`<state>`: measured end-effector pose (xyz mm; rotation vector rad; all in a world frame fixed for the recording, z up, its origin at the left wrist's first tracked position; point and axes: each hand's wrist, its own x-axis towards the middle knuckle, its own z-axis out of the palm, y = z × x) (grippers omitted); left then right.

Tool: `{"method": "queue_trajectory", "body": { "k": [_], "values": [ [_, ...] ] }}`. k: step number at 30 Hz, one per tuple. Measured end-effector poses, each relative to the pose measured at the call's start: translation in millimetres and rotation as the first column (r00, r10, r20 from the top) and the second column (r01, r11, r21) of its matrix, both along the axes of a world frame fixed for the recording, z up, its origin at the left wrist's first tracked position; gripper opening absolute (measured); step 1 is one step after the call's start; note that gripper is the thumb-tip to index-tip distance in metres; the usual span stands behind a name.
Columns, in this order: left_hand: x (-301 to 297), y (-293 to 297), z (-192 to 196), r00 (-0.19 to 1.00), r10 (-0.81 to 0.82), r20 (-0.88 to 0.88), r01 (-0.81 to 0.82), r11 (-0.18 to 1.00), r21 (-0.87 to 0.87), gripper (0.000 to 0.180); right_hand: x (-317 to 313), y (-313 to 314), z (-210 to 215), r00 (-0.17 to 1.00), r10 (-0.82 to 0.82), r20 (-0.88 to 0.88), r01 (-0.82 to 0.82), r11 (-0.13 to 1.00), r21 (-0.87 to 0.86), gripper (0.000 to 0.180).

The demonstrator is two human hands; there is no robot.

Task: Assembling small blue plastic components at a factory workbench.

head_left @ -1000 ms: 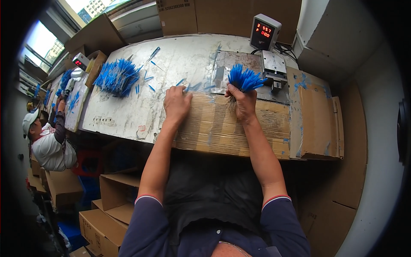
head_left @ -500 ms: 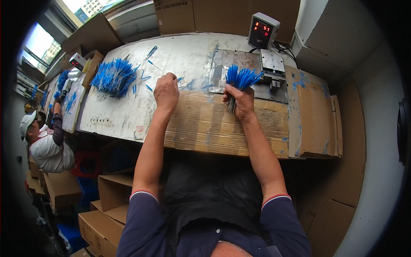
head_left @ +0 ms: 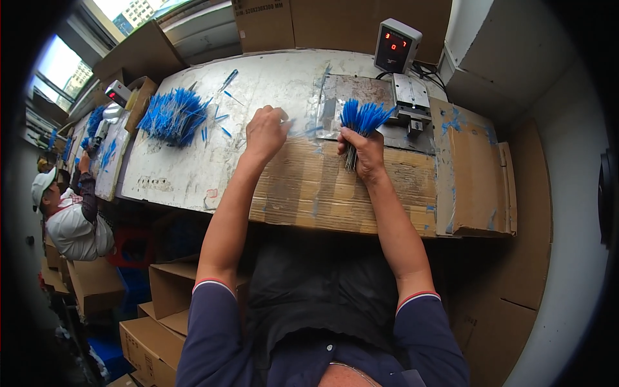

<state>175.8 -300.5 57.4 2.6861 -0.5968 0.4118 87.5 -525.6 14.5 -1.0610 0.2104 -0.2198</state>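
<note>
My right hand (head_left: 364, 153) is wrapped round an upright bundle of thin blue-ended wires (head_left: 365, 116); their blue ends fan out above the fist and the bare grey ends poke out below. Left of it, my left hand (head_left: 266, 137) hovers over the table with fingers curled together, slightly blurred at the tips. Whatever those fingers pinch is too small and smeared to make out. A large heap of the same blue-ended wires (head_left: 173, 117) lies at the table's left, with several loose ones (head_left: 225, 131) between it and my left hand.
Behind my right hand stands a metal fixture (head_left: 411, 97) beside a box with a red lit display (head_left: 398, 46). Flattened cardboard (head_left: 348, 193) covers the table's front. A screwdriver (head_left: 228, 79) lies at the back. At far left another person (head_left: 71, 213) sits working; cartons (head_left: 151, 345) stand below.
My left hand has moved right, toward the bundle. The right hand and its bundle have stayed nearly still. The red digits on the display have changed.
</note>
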Motion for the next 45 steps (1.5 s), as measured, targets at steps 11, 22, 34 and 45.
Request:
{"method": "queue_trajectory", "body": {
  "k": [11,22,34,45],
  "values": [
    [-19.7,-7.9,-24.3,0.979,0.154,-0.134,-0.132,0.978,0.161,0.050,1.6,-0.7,1.3,0.999,0.027,-0.030,-0.027,1.000,0.008,0.012],
    [-3.1,-8.4,-62.7,0.984,-0.036,0.173,0.017,0.994,0.110,0.013,3.2,-2.6,-3.9,1.000,0.009,0.005,-0.009,0.999,0.034,0.014],
    [-38.1,-89.3,-53.0,0.871,-0.341,-0.354,-0.159,0.485,-0.860,0.020,-1.0,8.6,10.0,0.984,0.090,0.152,-0.095,0.995,0.025,0.019],
    [-54.3,-65.0,-31.5,0.684,-0.633,-0.361,-0.292,0.216,-0.932,0.021,-8.2,7.4,14.8,0.976,0.178,0.126,-0.164,0.980,-0.109,0.023]
  ]
}}
